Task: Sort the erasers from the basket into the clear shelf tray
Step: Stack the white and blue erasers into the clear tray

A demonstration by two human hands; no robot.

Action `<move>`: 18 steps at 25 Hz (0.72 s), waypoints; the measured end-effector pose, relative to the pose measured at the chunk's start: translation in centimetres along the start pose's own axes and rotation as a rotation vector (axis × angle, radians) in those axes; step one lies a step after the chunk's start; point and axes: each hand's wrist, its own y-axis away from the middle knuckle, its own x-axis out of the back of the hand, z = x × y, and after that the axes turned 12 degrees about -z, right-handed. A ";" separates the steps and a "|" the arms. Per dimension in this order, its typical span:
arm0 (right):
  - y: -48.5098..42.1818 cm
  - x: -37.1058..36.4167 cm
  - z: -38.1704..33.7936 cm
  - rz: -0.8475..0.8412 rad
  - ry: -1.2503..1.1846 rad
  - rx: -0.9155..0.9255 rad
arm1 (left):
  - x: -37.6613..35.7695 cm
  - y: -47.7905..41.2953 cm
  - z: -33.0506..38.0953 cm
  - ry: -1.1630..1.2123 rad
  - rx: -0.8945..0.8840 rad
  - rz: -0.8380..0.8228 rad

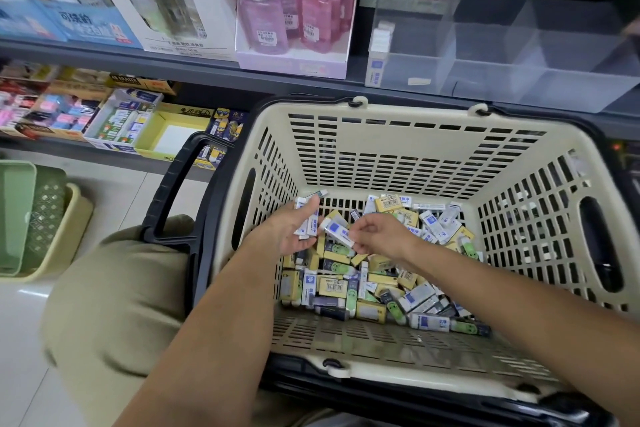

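A cream plastic basket [391, 135] with black handles rests on my lap, and several loose boxed erasers [374, 281] in yellow, white-blue and green lie on its floor. Inside it, my left hand [294, 229] holds a small stack of white-and-blue erasers [304, 224] in its palm. My right hand [379, 236] pinches one white-and-blue eraser [336, 231] right beside that stack. On the shelf above stands the clear shelf tray [502, 45], with a column of white-blue erasers [379, 45] in its left compartment.
Glue bottles in a white display box [294, 10] stand left of the tray. A lower shelf [104, 114] holds boxes of erasers and stationery. Green and cream baskets [31, 215] sit on the tiled floor at left. My knee is under the basket's left handle.
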 end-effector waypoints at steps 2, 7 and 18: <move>-0.2 -0.9 -0.3 0.042 -0.197 0.023 | -0.1 0.1 0.1 -0.005 0.015 -0.035; -1.1 -2.2 -1.0 0.040 -0.194 0.082 | -0.4 0.6 0.3 -0.012 0.016 -0.117; -2.4 -6.8 2.5 -0.142 0.964 0.116 | -0.2 0.3 0.7 0.097 -0.056 0.022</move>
